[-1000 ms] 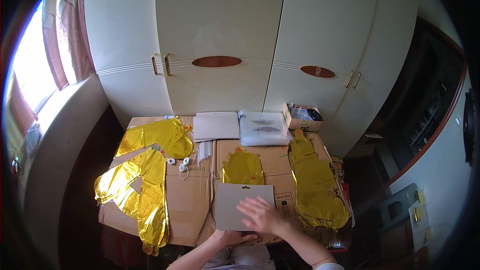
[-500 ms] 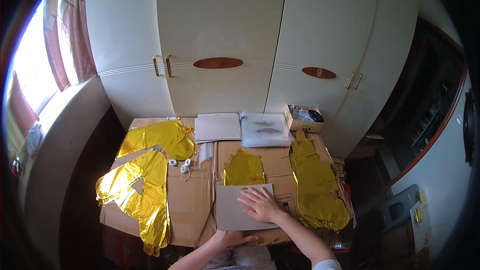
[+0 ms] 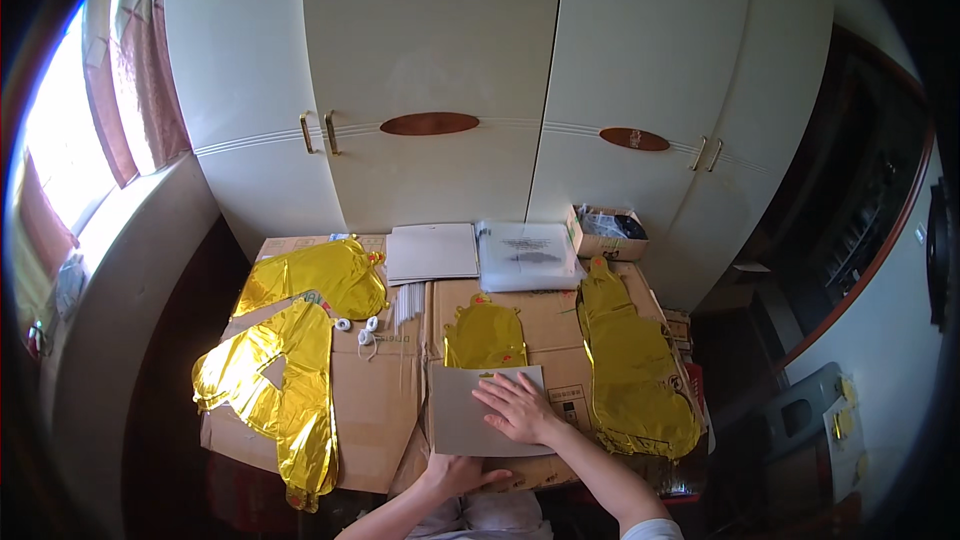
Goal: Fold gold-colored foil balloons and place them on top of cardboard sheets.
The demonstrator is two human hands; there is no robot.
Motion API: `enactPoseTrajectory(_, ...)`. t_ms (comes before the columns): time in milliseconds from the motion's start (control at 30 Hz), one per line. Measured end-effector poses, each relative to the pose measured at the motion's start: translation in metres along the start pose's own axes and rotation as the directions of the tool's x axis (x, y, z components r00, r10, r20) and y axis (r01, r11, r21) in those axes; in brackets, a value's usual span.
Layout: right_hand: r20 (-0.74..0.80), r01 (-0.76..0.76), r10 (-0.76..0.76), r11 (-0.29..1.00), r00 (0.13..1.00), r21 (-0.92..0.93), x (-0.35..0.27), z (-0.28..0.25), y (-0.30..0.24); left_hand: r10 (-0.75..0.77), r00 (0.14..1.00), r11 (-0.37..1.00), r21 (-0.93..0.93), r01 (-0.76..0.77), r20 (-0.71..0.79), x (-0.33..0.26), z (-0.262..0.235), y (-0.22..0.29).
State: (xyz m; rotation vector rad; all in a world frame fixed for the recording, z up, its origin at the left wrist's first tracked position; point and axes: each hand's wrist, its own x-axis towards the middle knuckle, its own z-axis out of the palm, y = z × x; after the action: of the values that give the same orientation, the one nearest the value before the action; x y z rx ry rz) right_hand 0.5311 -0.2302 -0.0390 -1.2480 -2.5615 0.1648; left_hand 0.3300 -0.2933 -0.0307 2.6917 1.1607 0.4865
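Note:
A plain grey card (image 3: 455,425) lies at the near middle of the cardboard-covered table. My right hand (image 3: 512,408) rests flat on its upper right part, fingers stretched toward the left. At the card's near edge is my left hand (image 3: 458,474), its thumb stretched out to the right; its other fingers are partly hidden at the card's edge. From behind the card's far edge sticks out a flat gold foil balloon (image 3: 484,333) with small tabs round its rim. How far it reaches beneath the card is hidden.
More flat gold foil balloons (image 3: 635,370) lie at right and left. Farther back are a stack of grey cards (image 3: 432,252), clear plastic bags (image 3: 530,260), white straws (image 3: 410,302), small white ribbon rolls (image 3: 367,330) and an open box (image 3: 608,245). Cabinets stand behind the table.
The view has shifted slightly. Both hands keep nearly the same places, the right flat on the card and the left at its near edge.

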Motion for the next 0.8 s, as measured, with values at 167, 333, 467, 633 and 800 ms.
enactPoseTrajectory(167,0.001,0.010,-0.010,0.999,1.000,-0.051,-0.002,0.000,0.000,-0.087,0.996,0.976,0.201,0.080,0.025,-0.021,-0.028,0.002)
enactPoseTrajectory(333,0.012,0.022,-0.021,0.994,1.000,-0.108,-0.002,0.001,-0.003,-0.248,0.969,0.947,0.215,0.238,0.017,-0.054,-0.044,-0.015)
enactPoseTrajectory(467,0.032,0.012,-0.008,0.992,0.999,-0.124,-0.002,-0.003,-0.006,-0.333,0.938,0.924,0.162,0.346,-0.098,-0.069,-0.044,-0.034)
enactPoseTrajectory(633,0.027,0.009,-0.005,0.991,1.000,-0.131,-0.002,-0.001,-0.005,-0.179,0.977,0.981,0.056,0.186,-0.111,-0.016,-0.056,-0.007)
enactPoseTrajectory(800,0.025,-0.001,0.006,0.984,1.000,-0.180,-0.001,-0.002,-0.008,-0.088,0.995,0.982,0.167,0.094,-0.044,0.018,-0.003,-0.032)
